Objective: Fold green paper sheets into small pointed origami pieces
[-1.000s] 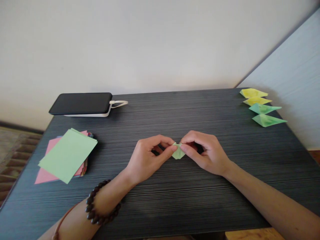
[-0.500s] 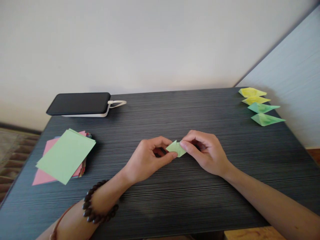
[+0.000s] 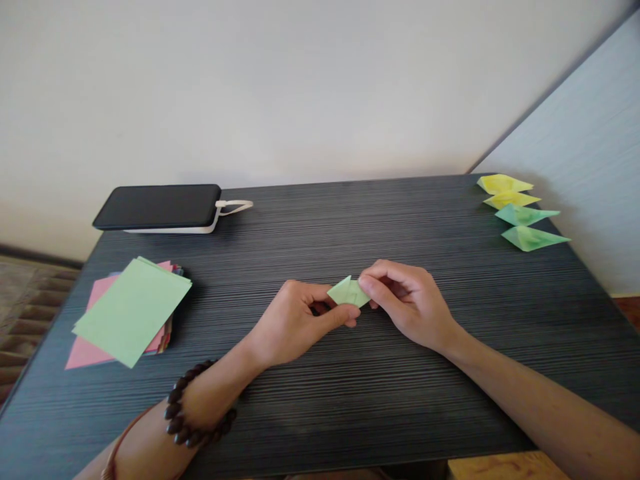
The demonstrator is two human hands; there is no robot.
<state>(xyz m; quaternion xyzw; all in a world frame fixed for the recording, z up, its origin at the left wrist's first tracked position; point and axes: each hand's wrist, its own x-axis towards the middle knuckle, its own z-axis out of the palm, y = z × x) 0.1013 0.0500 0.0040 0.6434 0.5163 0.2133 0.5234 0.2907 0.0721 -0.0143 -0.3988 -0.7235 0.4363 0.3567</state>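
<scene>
The work in hand looks like shaping a small fold: a piece of folded light green paper (image 3: 343, 291) sits between the two hands, near the middle of the worktop (image 3: 320, 233), with a pointed flap rising at its upper left. The left hand (image 3: 296, 325) pinches it by its lower part, thumb across the front and fingers behind. The right hand (image 3: 414, 303) has its grip closed on the upper right corner, thumb and forefinger pressed together over the paper. Whether the paper rests on the worktop or is held just above it, I cannot tell.

As I judge it, the next move calls for the left hand to steady the body while the right works the corner, with light pressure so that the small flap does not slip or crumple.

For room, the worktop runs back from the hands to its far edge by the wall (image 3: 300, 93), and nothing stands within reach of the fingertips. To the left, a pile with light green sheets (image 3: 133, 312) askew over pink paper (image 3: 83, 353) lies well apart from the left hand, its pink corner near the left edge. Behind it, a phone (image 3: 160, 205) lies on a white block (image 3: 203, 230) at the back left corner, a short white cable (image 3: 240, 205) beside it. Two yellow paper pieces (image 3: 507, 184) and two green paper pieces (image 3: 533, 239) line up near the right edge.
</scene>
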